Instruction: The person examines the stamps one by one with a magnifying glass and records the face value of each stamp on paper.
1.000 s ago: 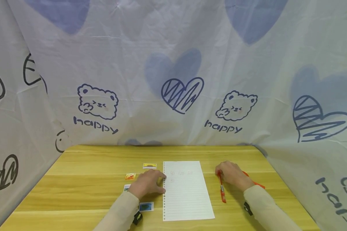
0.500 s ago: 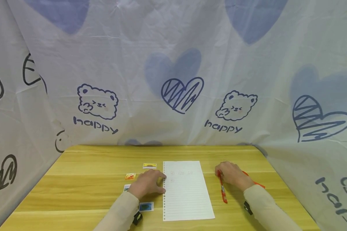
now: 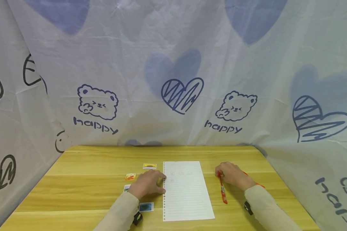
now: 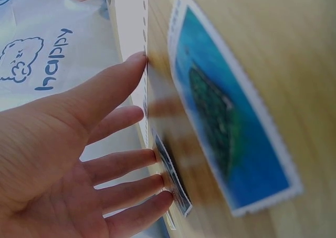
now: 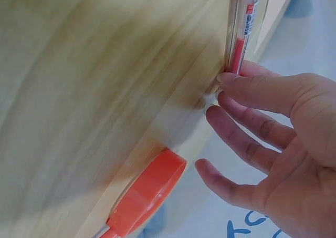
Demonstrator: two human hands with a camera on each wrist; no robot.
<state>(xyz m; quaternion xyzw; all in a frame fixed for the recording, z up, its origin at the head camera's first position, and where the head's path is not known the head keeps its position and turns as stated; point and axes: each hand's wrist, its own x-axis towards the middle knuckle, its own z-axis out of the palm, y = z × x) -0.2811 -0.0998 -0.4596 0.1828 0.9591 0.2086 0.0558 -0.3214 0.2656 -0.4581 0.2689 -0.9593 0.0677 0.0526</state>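
My left hand [image 3: 148, 183] rests at the left edge of a lined sheet of paper [image 3: 188, 199], its thumb and index fingertip touching the punched margin. The fingers [image 4: 126, 162] are spread and hold nothing. Faint handwritten numbers show near the top of the sheet. Right of the paper, my right hand [image 3: 231, 174] pinches the far end of a red pen [image 3: 222, 192] between thumb and index finger. In the right wrist view the pen's clear barrel [image 5: 239, 43] shows a red refill; the other fingers are loosely bent.
Postage stamps lie around my left hand: a yellow one [image 3: 149, 166], a red-and-yellow one [image 3: 130, 176], a partly covered one [image 3: 126, 187] and a blue island one [image 3: 146, 206]. A red magnifying glass [image 5: 149, 193] lies beside my right hand. A printed cloth [image 3: 138, 80] hangs behind the table.
The pen's near end has shifted very slightly to the right. Both hands and the paper stay where they were.
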